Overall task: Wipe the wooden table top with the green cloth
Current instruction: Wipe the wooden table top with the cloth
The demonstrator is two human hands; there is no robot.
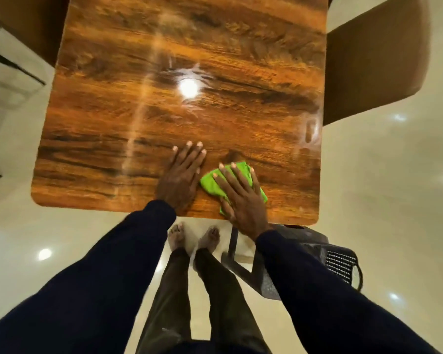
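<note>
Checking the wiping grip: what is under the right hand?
The green cloth lies under the right hand, flat on the wooden table. The cloth's middle is covered by the palm.

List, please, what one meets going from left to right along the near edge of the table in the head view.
Bare glossy wooden table top → flat left hand → bright green cloth → right hand pressing on it → bare wood.

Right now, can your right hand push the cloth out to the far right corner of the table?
Probably yes. The right hand lies flat on the green cloth, and the table top beyond shows nothing in the way; you may need to lean.
</note>
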